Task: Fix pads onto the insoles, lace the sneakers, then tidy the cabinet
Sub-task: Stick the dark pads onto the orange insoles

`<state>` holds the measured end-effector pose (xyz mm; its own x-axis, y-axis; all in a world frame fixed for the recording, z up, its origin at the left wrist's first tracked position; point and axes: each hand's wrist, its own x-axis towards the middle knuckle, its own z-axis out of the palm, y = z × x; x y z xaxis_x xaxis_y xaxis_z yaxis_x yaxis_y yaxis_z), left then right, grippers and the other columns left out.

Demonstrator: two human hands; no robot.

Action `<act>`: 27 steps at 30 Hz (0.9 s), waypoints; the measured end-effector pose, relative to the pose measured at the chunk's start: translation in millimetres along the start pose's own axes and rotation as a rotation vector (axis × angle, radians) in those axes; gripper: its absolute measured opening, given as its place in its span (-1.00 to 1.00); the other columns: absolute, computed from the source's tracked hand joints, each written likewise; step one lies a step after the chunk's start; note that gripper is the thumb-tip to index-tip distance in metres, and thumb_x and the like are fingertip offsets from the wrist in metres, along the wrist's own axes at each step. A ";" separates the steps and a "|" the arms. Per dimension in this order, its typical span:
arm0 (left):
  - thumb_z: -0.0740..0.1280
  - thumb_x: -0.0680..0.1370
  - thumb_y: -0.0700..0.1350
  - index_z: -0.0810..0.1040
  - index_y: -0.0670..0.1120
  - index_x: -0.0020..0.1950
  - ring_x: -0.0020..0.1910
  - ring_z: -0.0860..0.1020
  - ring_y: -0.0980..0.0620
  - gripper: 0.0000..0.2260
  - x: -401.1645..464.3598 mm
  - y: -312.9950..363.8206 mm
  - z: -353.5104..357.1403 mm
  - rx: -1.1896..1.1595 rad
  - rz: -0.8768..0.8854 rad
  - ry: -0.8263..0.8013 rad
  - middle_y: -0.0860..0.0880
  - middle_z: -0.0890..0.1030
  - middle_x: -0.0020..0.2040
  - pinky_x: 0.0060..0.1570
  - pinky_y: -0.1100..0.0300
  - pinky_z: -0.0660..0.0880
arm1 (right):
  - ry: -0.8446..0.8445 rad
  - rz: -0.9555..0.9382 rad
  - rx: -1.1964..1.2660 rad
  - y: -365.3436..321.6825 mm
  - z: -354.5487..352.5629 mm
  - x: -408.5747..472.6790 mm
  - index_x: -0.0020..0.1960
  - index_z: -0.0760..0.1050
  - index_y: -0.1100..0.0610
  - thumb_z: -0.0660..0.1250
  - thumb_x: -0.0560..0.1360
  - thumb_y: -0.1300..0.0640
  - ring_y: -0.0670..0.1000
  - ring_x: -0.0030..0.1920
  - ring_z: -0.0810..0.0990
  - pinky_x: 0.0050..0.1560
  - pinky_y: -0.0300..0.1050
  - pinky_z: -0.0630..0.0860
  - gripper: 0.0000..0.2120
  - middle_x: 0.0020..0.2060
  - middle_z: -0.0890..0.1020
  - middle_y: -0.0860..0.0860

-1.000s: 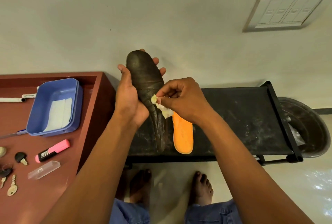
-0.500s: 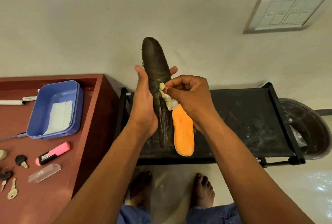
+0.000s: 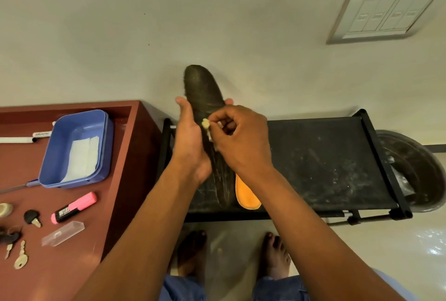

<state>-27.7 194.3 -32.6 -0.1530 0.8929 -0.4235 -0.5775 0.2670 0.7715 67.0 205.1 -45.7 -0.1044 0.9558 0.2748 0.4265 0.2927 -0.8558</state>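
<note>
Your left hand [image 3: 190, 141] grips the dark insole [image 3: 205, 93], long axis 12-to-6 w/ toe at 12, while right hand [image 3: 237, 139] fingertips pinch the pale pad [image 3: 205, 124] against its face just at 9 o'clock, so press there.

1. Dark insole [image 3: 202, 88], frame centre: matt, faintly ribbed surface.
2. Orange insole [image 3: 246, 194]: smooth, foam-like.
3. Black rack [image 3: 325, 163], right: dusty, scuffed matt top.
4. Blue tray [image 3: 58, 156], left: smooth plastic, holding white paper [image 3: 82, 158].
5. Cabinet top [image 3: 79, 240]: reddish wood-look, slightly glossy.
</note>
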 end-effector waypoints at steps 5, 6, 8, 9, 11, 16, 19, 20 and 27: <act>-0.08 0.59 0.48 0.59 -0.19 0.38 0.26 0.65 -0.15 -0.14 2.0 1.2 -1.5 0.017 -0.022 -0.038 -0.19 0.66 0.28 0.27 -0.05 0.57 | -0.122 0.028 0.023 1.4 -18.2 8.4 -0.09 0.72 0.07 0.52 0.46 0.19 -0.11 -0.25 0.67 -0.07 -0.12 0.64 -0.94 -0.24 0.72 -0.11; -0.09 0.59 0.47 0.57 -0.19 0.40 0.25 0.65 -0.18 -0.14 3.5 4.1 -4.6 0.001 -0.009 -0.028 -0.19 0.66 0.27 0.23 -0.07 0.60 | -0.216 0.045 0.026 0.2 -19.9 8.9 -0.11 0.72 0.08 0.53 0.45 0.21 -0.10 -0.27 0.66 -0.11 -0.13 0.63 -0.94 -0.26 0.71 -0.08; -0.12 0.62 0.44 0.52 -0.15 0.44 0.25 0.64 -0.22 -0.18 5.7 11.7 -10.4 -0.053 0.039 -0.003 -0.17 0.65 0.30 0.11 -0.10 0.64 | -0.383 0.062 0.022 -3.2 -18.4 7.1 -0.13 0.72 0.10 0.53 0.45 0.23 -0.09 -0.27 0.65 -0.13 -0.09 0.64 -0.95 -0.26 0.69 -0.06; -0.13 0.63 0.42 0.49 -0.13 0.47 0.27 0.63 -0.23 -0.21 6.4 15.4 -12.9 -0.081 0.063 0.004 -0.16 0.63 0.33 0.07 -0.12 0.65 | -0.425 0.062 0.030 -4.4 -15.9 4.8 -0.13 0.71 0.10 0.53 0.45 0.23 -0.09 -0.26 0.65 -0.11 -0.07 0.65 -0.95 -0.26 0.70 -0.06; -0.14 0.63 0.41 0.50 -0.11 0.46 0.29 0.62 -0.23 -0.23 5.1 18.2 -13.3 -0.108 0.089 0.003 -0.15 0.62 0.35 0.05 -0.13 0.65 | -0.384 0.048 0.052 -4.7 -10.0 1.0 -0.13 0.71 0.10 0.52 0.46 0.22 -0.10 -0.25 0.65 -0.09 -0.03 0.66 -0.96 -0.27 0.70 -0.09; -0.15 0.62 0.43 0.66 -0.17 0.29 0.32 0.60 -0.23 -0.15 4.8 3.3 -2.9 -0.010 0.059 -0.054 -0.21 0.67 0.24 0.37 -0.14 0.50 | 0.016 0.021 -0.059 2.6 -1.6 -1.1 -0.12 0.70 0.05 0.49 0.47 0.14 -0.05 -0.21 0.65 -0.09 0.09 0.65 -0.98 -0.23 0.69 -0.07; -0.16 0.61 0.44 0.57 -0.18 0.40 0.34 0.58 -0.20 -0.15 8.0 2.5 -3.0 -0.011 0.055 -0.099 -0.18 0.62 0.34 0.38 -0.09 0.50 | 0.117 -0.033 -0.098 3.2 0.8 -2.5 -0.08 0.69 0.06 0.46 0.48 0.11 0.00 -0.19 0.65 -0.10 0.12 0.64 -0.94 -0.20 0.70 -0.03; -0.16 0.61 0.44 0.56 -0.17 0.41 0.32 0.59 -0.18 -0.14 7.3 4.2 -3.5 -0.016 0.057 -0.114 -0.17 0.62 0.35 0.38 -0.09 0.50 | 0.125 -0.048 -0.091 2.2 0.7 -2.6 -0.07 0.69 0.06 0.46 0.48 0.11 -0.01 -0.19 0.65 -0.10 0.12 0.64 -0.94 -0.19 0.70 -0.03; -0.16 0.60 0.45 0.61 -0.07 0.35 0.28 0.63 -0.19 -0.19 7.0 22.7 -18.1 -0.142 0.089 -0.026 -0.12 0.64 0.33 0.16 -0.15 0.62 | -0.398 0.038 0.052 -4.6 -4.9 0.5 -0.10 0.72 0.09 0.52 0.45 0.25 -0.13 -0.28 0.63 -0.15 -0.12 0.62 -0.92 -0.28 0.69 -0.12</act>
<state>-56.5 200.0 -26.6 -0.1889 0.9201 -0.3430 -0.6706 0.1343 0.7295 69.4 204.0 -39.5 -0.4338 0.8990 0.0606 0.3912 0.2486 -0.8861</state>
